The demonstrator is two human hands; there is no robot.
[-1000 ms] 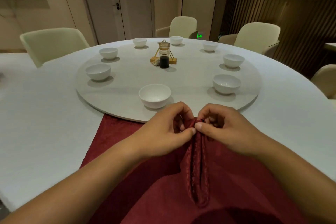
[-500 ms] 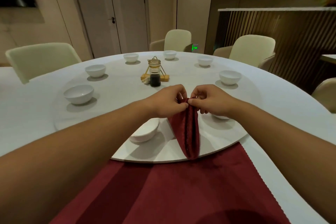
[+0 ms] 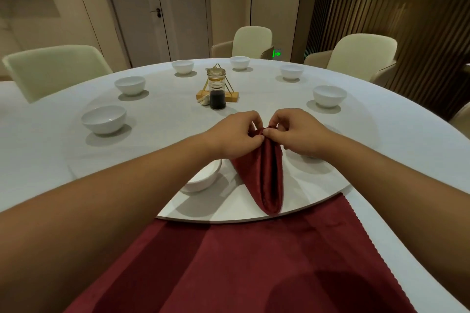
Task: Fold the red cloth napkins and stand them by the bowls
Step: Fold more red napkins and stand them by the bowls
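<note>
I'm seeing left hand [image 3: 234, 137] and right hand [image 3: 297, 134] pinching napkin [image 3: 267, 175] by its tip, axis running 12-to-6, bowl [image 3: 203, 180] sitting at its 9.

One lit sign, no wording that can be read.
A small green illuminated sign [image 3: 277, 53] sits low on the far wall [image 3: 278, 7] at about 1 o'clock, just to the right of the far chair [image 3: 251, 40]. It shows a vertical bar with an arrow pointing right. Any lettering on it is too small to tell.
</note>
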